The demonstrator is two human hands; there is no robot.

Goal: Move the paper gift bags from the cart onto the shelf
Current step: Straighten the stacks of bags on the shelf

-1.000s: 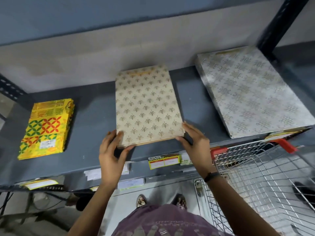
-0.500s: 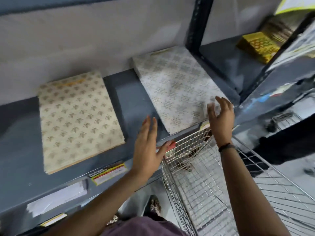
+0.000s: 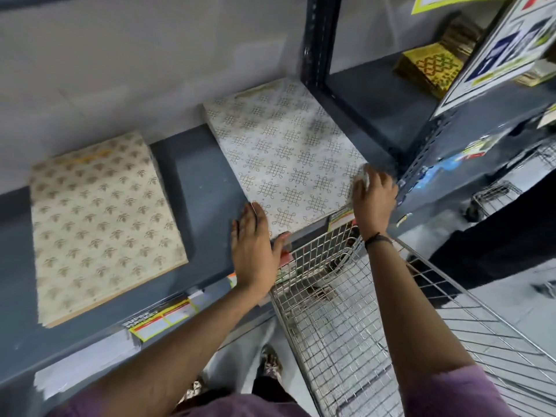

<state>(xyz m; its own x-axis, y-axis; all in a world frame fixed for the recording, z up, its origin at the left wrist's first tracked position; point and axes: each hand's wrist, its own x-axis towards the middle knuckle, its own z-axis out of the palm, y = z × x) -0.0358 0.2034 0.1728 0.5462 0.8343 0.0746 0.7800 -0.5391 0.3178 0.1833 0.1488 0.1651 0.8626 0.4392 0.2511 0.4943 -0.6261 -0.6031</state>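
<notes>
Two flat stacks of paper gift bags lie on the grey shelf [image 3: 204, 182]. The cream stack with gold motifs [image 3: 99, 221] is on the left. On the right lies the white stack with a grey knot pattern [image 3: 285, 155]. My left hand [image 3: 254, 245] rests flat against that white stack's near left corner, fingers together. On the stack's near right corner sits my right hand [image 3: 373, 197], fingers curled over the edge. The wire cart [image 3: 361, 326] stands below the shelf front, and I see no bags in it.
A dark upright post [image 3: 319, 40] closes off the shelf bay just right of the white stack. Beyond it lie yellow patterned bags [image 3: 430, 67]. Price labels [image 3: 162, 320] hang along the shelf front. A dark-clothed person [image 3: 505, 236] stands at the right.
My hands have left the cream stack and moved right onto the white stack's near corners. The view has swung right, away from the yellow bags at the far left.
</notes>
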